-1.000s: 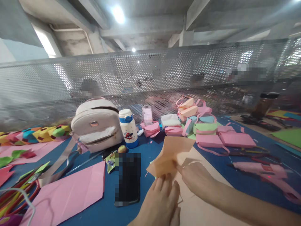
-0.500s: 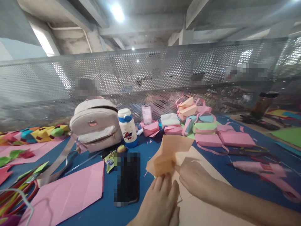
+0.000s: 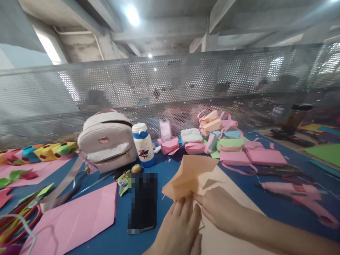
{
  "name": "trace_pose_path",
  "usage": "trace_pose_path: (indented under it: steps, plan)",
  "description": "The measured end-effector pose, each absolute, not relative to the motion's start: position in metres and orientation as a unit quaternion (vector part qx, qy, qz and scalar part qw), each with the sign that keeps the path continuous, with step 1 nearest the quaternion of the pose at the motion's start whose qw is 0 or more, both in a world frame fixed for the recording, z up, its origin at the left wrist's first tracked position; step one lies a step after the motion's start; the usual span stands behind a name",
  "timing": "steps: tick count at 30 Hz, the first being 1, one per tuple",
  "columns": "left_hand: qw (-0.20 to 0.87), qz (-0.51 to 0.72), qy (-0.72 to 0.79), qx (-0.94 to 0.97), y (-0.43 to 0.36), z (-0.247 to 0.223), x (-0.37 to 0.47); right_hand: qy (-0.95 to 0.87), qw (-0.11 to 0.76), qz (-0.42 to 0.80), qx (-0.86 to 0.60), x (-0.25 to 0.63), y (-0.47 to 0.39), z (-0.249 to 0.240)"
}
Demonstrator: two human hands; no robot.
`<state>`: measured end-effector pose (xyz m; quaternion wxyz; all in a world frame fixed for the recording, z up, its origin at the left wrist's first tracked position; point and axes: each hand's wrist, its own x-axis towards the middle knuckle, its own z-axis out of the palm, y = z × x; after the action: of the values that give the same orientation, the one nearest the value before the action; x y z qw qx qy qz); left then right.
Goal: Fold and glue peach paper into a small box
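Note:
A folded piece of orange paper [image 3: 198, 168] stands partly raised on a larger peach paper sheet [image 3: 239, 193]. My left hand [image 3: 179, 221] is at its near edge, fingers close together and bent over the fold. From the right, my right hand [image 3: 219, 207] reaches in with its fingers curled and the index fingertip against the paper's lower right corner. Both thumbs are mostly hidden, as is the underside of the fold. A dark phone [image 3: 147, 205] lies left of my hands.
Behind are a pale backpack [image 3: 106, 141], a white and blue bottle [image 3: 143, 148] and several small paper bags [image 3: 233, 158]. A pink glue gun [image 3: 294, 193] lies to the right, a pink paper sheet [image 3: 79, 219] to the left. A perforated metal screen [image 3: 132, 88] borders the table's far side.
My right hand has slid slightly toward me along the orange paper's edge. The left hand stays on the fold with little movement.

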<state>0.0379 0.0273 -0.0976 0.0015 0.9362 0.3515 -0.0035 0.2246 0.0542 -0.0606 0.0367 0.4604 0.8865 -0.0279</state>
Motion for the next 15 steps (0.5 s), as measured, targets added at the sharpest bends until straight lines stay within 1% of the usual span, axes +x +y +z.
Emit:
trace_pose_path:
  steps: [5,9,11,15]
  plan:
    - [-0.008,-0.013,0.343,0.939,0.032,-0.103,0.038,0.888,0.068,0.021,0.454,0.223,0.056,-0.073]
    - [-0.011,-0.010,0.348,0.938,0.034,-0.107,0.039,0.888,0.078,0.019,0.453,0.223,0.056,-0.072]
    - [-0.010,-0.004,0.352,0.936,0.033,-0.108,0.039,0.888,0.062,0.001,0.456,0.225,0.056,-0.066]
    - [-0.011,0.003,0.357,0.934,0.034,-0.110,0.039,0.890,-0.003,-0.047,0.454,0.231,0.057,-0.053]
